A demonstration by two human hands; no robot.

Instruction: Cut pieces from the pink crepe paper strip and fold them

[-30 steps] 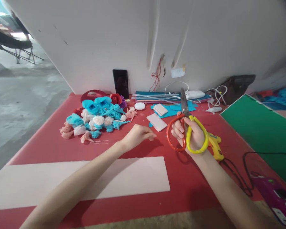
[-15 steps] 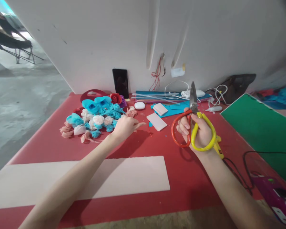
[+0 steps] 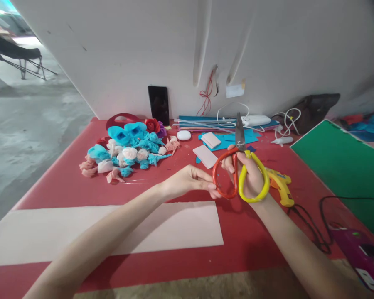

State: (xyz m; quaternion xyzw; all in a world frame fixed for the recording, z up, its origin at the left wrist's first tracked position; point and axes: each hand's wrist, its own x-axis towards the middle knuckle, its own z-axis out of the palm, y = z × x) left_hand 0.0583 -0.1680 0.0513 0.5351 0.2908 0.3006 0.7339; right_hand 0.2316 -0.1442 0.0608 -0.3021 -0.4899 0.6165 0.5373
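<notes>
At the left edge a dark folding chair (image 3: 12, 47) is cut off, and so is the pale paper strip (image 3: 50, 228), which lies on the red bench (image 3: 59, 182), nearer to the person than the black phone (image 3: 158, 104). In front of this phone and to its left is a heap of flowers (image 3: 129, 153), blue, white and pinkish; many cover one another. The left hand (image 3: 190, 182) is nearer to the person than the phone and a little to its right. Its fingers are brought together just beside the scissors; I cannot tell if they touch the red loop or pinch something small. The scissors (image 3: 240, 139), to the right of the phone and nearer, have one red loop, one yellow loop and dark metal blades, almost closed, pointing away. The right hand (image 3: 254, 174) is clamped on them, but the loops partly hide how the fingers pass. Farther right of the phone lies a yellow glue gun (image 3: 282, 187), partly hidden by this hand; then a green board (image 3: 339, 170), cut off at the right edge.
</notes>
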